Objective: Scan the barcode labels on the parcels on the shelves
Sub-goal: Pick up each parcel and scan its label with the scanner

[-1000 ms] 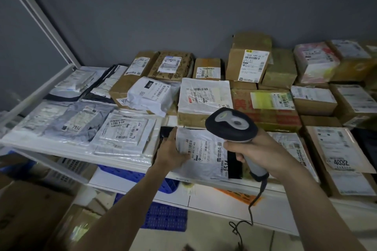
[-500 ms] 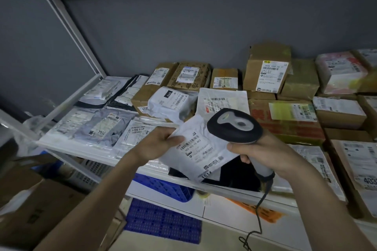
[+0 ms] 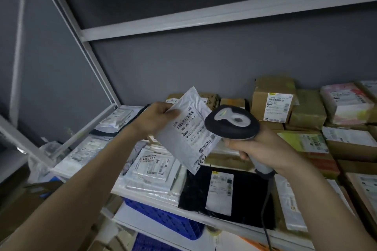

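Gripping a white poly parcel (image 3: 186, 128) by its upper-left edge, the left hand (image 3: 157, 118) has thumb on the front w/ fingers curled behind, holding it up above the shelf (image 3: 234, 223), label (image 3: 193, 128) facing the camera. Right hand (image 3: 259, 144) is wrapped round the handle of the barcode scanner (image 3: 232, 123); scanner head sits just beside the parcel's right edge. Below on the shelf: a black parcel (image 3: 251, 195) near the front edge, flat white mailers (image 3: 151, 167) to its left, cardboard boxes (image 3: 273, 102) at the back.
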